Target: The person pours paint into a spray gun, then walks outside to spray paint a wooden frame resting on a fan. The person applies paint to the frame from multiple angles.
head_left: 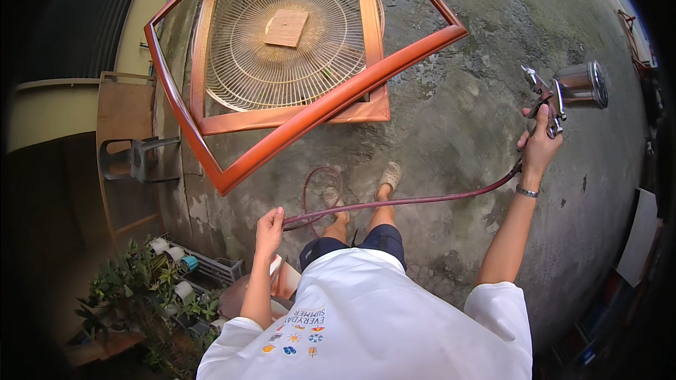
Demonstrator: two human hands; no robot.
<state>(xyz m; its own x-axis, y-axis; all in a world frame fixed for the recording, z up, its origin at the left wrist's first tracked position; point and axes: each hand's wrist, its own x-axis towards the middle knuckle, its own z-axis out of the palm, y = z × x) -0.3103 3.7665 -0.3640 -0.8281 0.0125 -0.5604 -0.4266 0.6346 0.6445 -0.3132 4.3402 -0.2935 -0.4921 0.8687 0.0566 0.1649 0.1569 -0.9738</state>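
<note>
In my right hand (541, 144), out to the right, is a metal spray gun (549, 98) with a cylindrical metal cup (583, 86) pointing off to the right. A dark red hose (422, 199) runs from the gun's lower end across my front. My left hand (269, 231) is closed around that hose at the left, where it loops toward the ground. Ahead of me an orange-brown wooden frame (338, 98) with a glossy finish lies slanted over a round wire fan grille (239, 63). A small square wooden board (285, 28) rests on the grille's middle.
A second wooden frame (376, 42) borders the grille. On the left stand a dark plastic stool (130, 160) and a brown wooden panel (127, 112). Potted plants (134, 274) crowd the lower left. A white panel (637, 236) leans at the far right. The ground is cracked concrete (493, 253).
</note>
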